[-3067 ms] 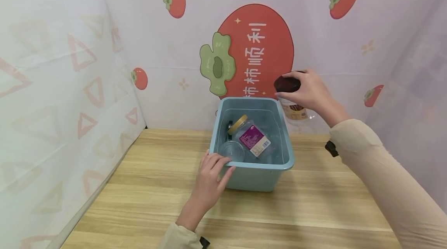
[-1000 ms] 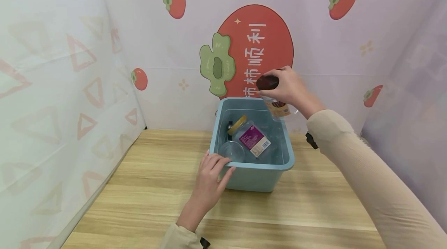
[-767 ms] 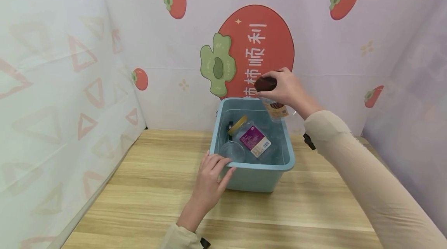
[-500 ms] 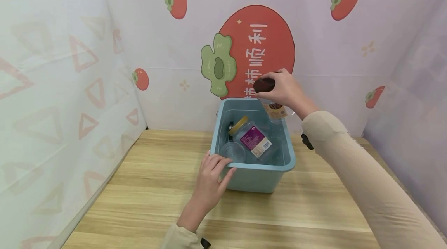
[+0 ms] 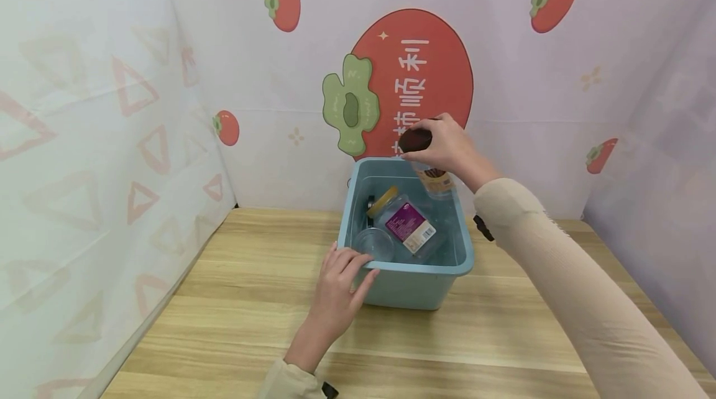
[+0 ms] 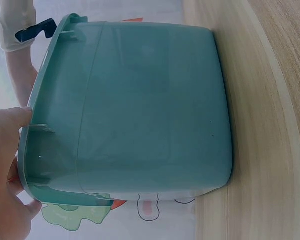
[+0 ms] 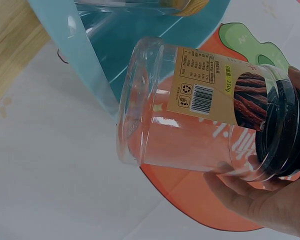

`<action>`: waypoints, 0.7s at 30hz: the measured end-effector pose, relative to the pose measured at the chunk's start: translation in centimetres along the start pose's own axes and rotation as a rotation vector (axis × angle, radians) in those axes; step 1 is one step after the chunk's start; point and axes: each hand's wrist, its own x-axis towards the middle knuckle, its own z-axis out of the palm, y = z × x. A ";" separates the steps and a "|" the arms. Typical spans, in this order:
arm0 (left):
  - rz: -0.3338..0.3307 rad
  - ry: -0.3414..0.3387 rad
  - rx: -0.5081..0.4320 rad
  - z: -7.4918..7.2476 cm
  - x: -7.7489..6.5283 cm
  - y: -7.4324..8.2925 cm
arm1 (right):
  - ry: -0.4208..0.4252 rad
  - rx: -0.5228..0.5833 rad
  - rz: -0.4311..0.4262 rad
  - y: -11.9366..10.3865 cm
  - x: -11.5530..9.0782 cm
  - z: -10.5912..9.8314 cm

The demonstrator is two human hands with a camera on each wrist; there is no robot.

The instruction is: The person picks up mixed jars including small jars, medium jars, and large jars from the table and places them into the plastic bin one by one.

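Observation:
My right hand (image 5: 452, 151) grips a clear plastic jar (image 7: 200, 105) by its black lid, over the far right part of a blue plastic tub (image 5: 414, 268). The jar is tilted, and its tan label with a barcode shows in the right wrist view. At the tub's near left corner, my left hand (image 5: 334, 290) holds the rim, fingers over the edge and thumb outside. Inside the tub lies another clear jar (image 5: 409, 226) with a gold lid and purple label. A clear round container (image 5: 373, 243) sits beside it, near my left fingers.
A thin dark object (image 5: 370, 205) lies partly hidden along the tub's left inner wall. The tub stands on a wooden table (image 5: 240, 299). Behind it hangs a pale cloth (image 5: 503, 45) printed with persimmons, and more cloth (image 5: 84, 188) borders the left side.
My right hand has carried the black-lidded jar leftward from beyond the tub's right rim to over the tub, and slightly lower. My left hand stays on the rim.

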 end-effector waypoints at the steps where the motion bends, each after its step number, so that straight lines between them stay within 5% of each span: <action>1: 0.000 0.001 0.001 0.0 0.0 0.0 | 0.000 0.000 -0.001 0.0 0.0 0.1; 21: 0.008 0.008 0.003 0.1 0.0 -0.1 | 0.007 0.024 -0.011 -0.3 0.5 1.5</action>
